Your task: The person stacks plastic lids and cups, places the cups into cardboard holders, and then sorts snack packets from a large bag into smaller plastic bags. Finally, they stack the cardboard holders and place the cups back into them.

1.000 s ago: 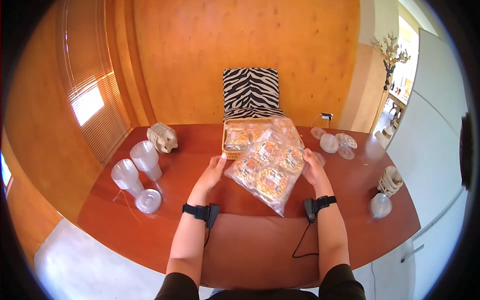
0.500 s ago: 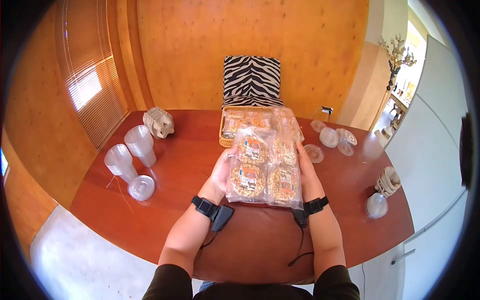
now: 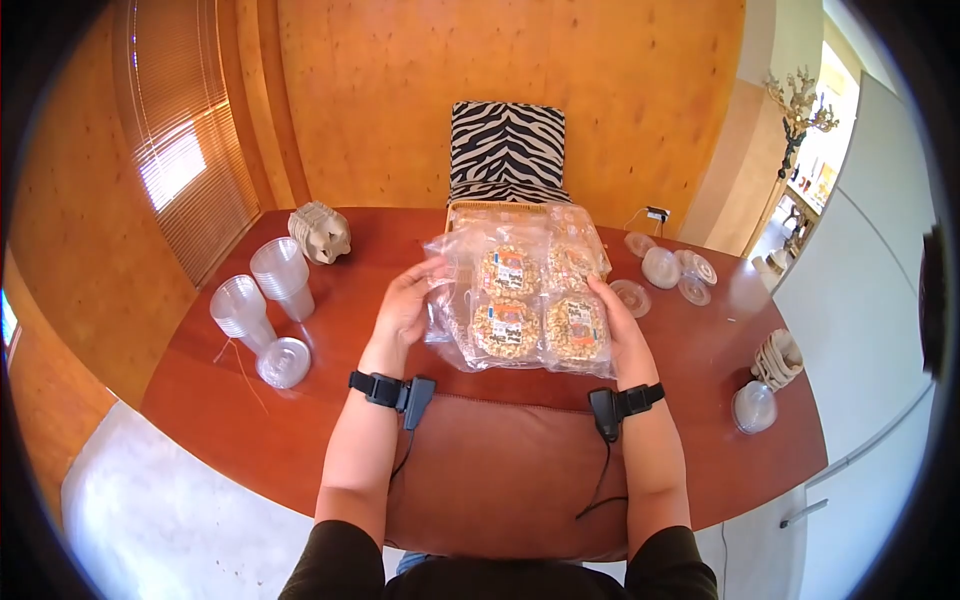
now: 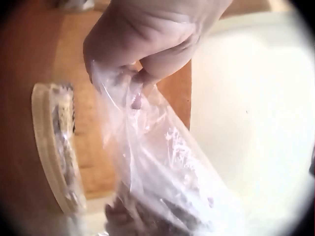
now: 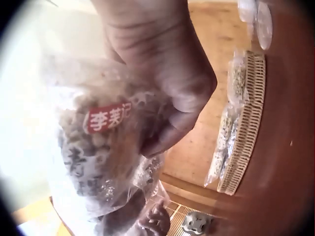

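A clear plastic bag (image 3: 535,335) holding several round labelled snack packs hangs between both hands above the table. My left hand (image 3: 405,300) pinches its loose left edge; in the left wrist view thumb and fingers of the hand (image 4: 142,39) close on the crumpled film (image 4: 133,142). Along the right edge, my right hand (image 3: 622,325) grips the bag; in the right wrist view the fingers of the hand (image 5: 167,73) curl round the bag (image 5: 98,147), which shows a red label. Behind the bag, a wicker basket (image 3: 475,208) with more packs is partly hidden.
Stacked clear cups (image 3: 280,270) and a round container (image 3: 284,362) stand at the left, near grey moulded trays (image 3: 320,232). Clear lids (image 3: 662,267) lie at the right back, with another tray stack (image 3: 778,360) and container (image 3: 755,408) at the right edge. A zebra-patterned chair (image 3: 508,150) stands beyond.
The bag has turned from slanted to roughly level, then lifted slightly away. My left hand has moved outward to the left, drawing out the bag's loose film.
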The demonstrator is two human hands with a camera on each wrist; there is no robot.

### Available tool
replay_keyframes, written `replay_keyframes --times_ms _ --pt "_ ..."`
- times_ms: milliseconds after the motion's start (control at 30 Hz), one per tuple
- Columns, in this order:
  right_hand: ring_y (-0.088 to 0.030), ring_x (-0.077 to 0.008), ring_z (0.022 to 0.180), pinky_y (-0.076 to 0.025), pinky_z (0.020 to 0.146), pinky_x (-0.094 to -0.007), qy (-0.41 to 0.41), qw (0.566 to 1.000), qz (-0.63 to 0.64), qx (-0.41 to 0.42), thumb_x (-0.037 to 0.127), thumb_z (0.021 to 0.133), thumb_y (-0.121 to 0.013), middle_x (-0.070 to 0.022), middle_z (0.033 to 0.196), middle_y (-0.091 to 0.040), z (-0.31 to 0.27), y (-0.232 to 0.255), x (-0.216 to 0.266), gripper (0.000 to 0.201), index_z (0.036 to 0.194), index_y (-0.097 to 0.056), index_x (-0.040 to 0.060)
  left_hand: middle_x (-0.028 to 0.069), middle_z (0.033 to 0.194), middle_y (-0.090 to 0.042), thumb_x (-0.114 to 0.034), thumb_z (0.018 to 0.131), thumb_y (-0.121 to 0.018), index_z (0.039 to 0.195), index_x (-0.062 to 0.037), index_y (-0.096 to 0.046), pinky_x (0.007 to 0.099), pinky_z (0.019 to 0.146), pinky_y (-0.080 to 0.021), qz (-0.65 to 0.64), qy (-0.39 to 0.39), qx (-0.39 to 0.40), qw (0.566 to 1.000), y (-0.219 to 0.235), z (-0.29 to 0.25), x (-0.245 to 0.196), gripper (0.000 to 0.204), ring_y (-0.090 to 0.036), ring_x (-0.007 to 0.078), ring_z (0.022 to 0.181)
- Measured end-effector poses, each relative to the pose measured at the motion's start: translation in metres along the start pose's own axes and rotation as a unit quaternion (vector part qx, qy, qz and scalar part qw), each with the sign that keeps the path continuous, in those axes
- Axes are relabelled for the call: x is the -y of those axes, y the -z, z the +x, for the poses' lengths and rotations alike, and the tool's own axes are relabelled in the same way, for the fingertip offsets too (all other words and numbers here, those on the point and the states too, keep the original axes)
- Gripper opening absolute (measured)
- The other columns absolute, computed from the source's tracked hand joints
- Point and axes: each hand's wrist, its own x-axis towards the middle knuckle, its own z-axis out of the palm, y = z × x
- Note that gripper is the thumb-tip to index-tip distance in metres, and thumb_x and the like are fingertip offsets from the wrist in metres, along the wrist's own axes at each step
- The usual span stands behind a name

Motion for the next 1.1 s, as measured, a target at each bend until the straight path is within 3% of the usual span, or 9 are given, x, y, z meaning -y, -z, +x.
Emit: replay_keyframes --times_ms 33,100,200,400,500,667,767,867,1100 --pt "-0.063 -0.0218 0.097 -0.052 0.083 -0.0363 -0.008 1.0 -0.022 0.01 0.032 0.088 -0.062 -0.012 0.111 -0.063 0.002 0.006 0.002 0.044 0.119 -0.054 0.002 0.0091 0.096 -0.066 -0.004 0.09 -0.053 0.115 0.0002 -0.061 0.0256 0.065 -0.053 0.152 -0.037 -0.035 0.987 -0.002 -0.006 -0.01 0.026 -0.065 0.0138 0.079" --pt "-0.062 -0.0211 0.099 -0.051 0.084 -0.0363 -0.022 0.997 -0.064 0.032 0.033 0.088 -0.062 -0.0115 0.113 -0.062 0.009 0.018 0.003 0.046 0.122 -0.052 0.0021 0.0102 0.09 -0.068 0.0 0.086 -0.056 0.109 0.0025 -0.064 0.0285 0.065 -0.053 0.442 -0.107 -0.1 0.885 0.003 -0.014 -0.028 0.025 -0.066 0.0155 0.075" --pt "-0.06 -0.0198 0.101 -0.049 0.087 -0.0366 -0.02 0.991 -0.123 0.048 0.035 0.09 -0.06 -0.0111 0.115 -0.061 0.021 0.029 -0.012 0.049 0.124 -0.05 0.002 0.0099 0.077 -0.068 0.001 0.083 -0.058 0.102 0.0048 -0.066 0.027 0.056 -0.052 0.493 -0.1 -0.053 0.863 0.023 -0.011 -0.023 0.021 -0.064 0.0167 0.06" --pt "-0.054 -0.0202 0.106 -0.046 0.089 -0.0391 -0.051 0.969 -0.237 -0.049 0.041 0.092 -0.054 -0.0072 0.118 -0.056 0.038 0.05 -0.04 0.044 0.12 -0.051 0.0068 0.018 0.09 -0.067 -0.013 0.08 -0.062 0.097 -0.0039 -0.069 0.039 0.071 -0.053 0.618 -0.017 -0.027 0.786 0.068 0.006 0.006 0.02 -0.067 0.0305 0.08" --pt "-0.058 -0.0216 0.094 -0.049 0.078 -0.0405 -0.026 0.903 -0.416 -0.103 0.038 0.092 -0.055 -0.0081 0.102 -0.06 0.04 0.054 -0.046 0.034 0.104 -0.056 0.0071 0.0179 0.087 -0.068 -0.015 0.078 -0.067 0.096 -0.0036 -0.069 0.0388 0.075 -0.052 0.75 -0.052 -0.007 0.66 0.054 -0.007 -0.002 0.021 -0.067 0.0292 0.081" --pt "-0.064 -0.0316 0.076 -0.05 0.068 -0.0432 0.036 0.731 -0.676 -0.08 0.027 0.09 -0.054 -0.018 0.078 -0.063 0.039 0.058 -0.044 0.024 0.089 -0.056 0.0028 0.0129 0.095 -0.067 -0.027 0.077 -0.068 0.089 -0.0074 -0.069 0.042 0.078 -0.051 0.742 0.025 0.059 0.668 0.075 0.004 0.001 0.023 -0.063 0.0329 0.091" --pt "-0.061 -0.0384 0.077 -0.047 0.068 -0.0454 0.166 0.646 -0.744 -0.051 0.022 0.088 -0.052 -0.0204 0.076 -0.061 0.024 0.03 -0.035 0.019 0.09 -0.054 0.0029 0.0132 0.098 -0.067 -0.028 0.076 -0.071 0.095 -0.0076 -0.068 0.0411 0.076 -0.051 0.732 0.042 0.083 0.675 0.079 0.0 -0.006 0.028 -0.064 0.0319 0.089" --pt "-0.059 -0.041 0.078 -0.046 0.066 -0.0467 0.179 0.691 -0.7 0.006 0.021 0.088 -0.051 -0.0204 0.079 -0.062 0.021 -0.004 -0.026 0.018 0.09 -0.053 0.0035 0.0138 0.1 -0.066 -0.025 0.077 -0.071 0.102 -0.0063 -0.066 0.0394 0.073 -0.051 0.708 0.084 0.069 0.697 0.079 -0.004 -0.016 0.032 -0.064 0.0298 0.088" --pt "-0.06 -0.0395 0.077 -0.045 0.066 -0.0461 0.286 0.641 -0.709 0.071 0.018 0.089 -0.049 -0.0207 0.079 -0.061 0.032 -0.101 -0.023 0.015 0.09 -0.052 0.0033 0.0153 0.105 -0.064 -0.013 0.082 -0.066 0.115 -0.0045 -0.058 0.0361 0.064 -0.054 0.654 0.13 0.061 0.743 0.107 -0.001 -0.017 0.036 -0.066 0.0279 0.076"
